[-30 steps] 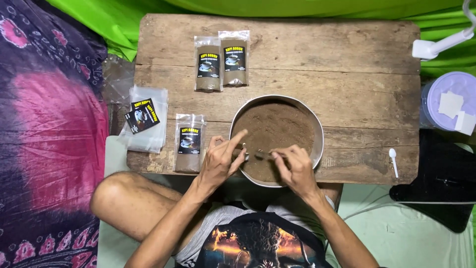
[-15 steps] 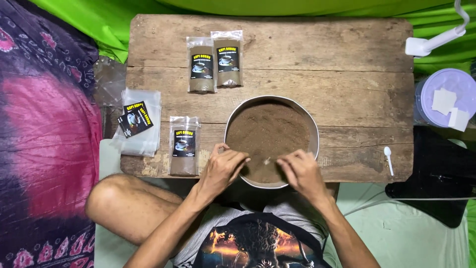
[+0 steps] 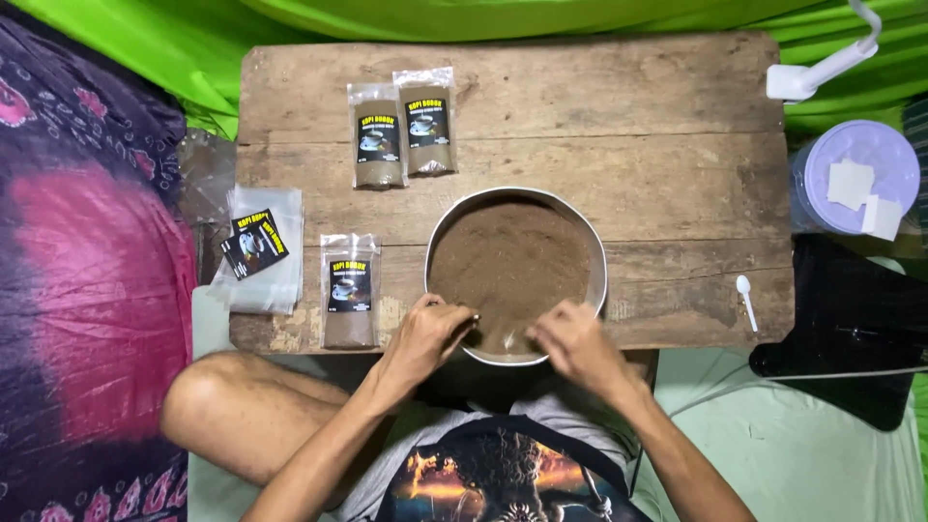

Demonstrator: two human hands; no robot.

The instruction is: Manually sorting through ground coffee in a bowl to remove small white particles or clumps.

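— Where's the round metal bowl (image 3: 594,253) of brown powder?
— Near edge of the wooden table (image 3: 628,126), both hands at its rim.
— Grips?
— Left hand (image 3: 425,338) pinches a spoon (handle barely visible); right hand (image 3: 570,343) curled, contents unclear. Filled pouches (image 3: 401,130) lie beyond, out of the way.

Weathered low wooden table (image 3: 628,116) amid green cloth (image 3: 145,48), purple-pink patterned fabric (image 3: 87,290).

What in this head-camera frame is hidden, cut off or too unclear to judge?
- Left hand: a thin utensil's end shows; its grip is unclear.
- Right hand: covers the round pan rim; any held thing is hidden.
- Lidded tub: contents hidden.
- White lamp: cut by top edge.
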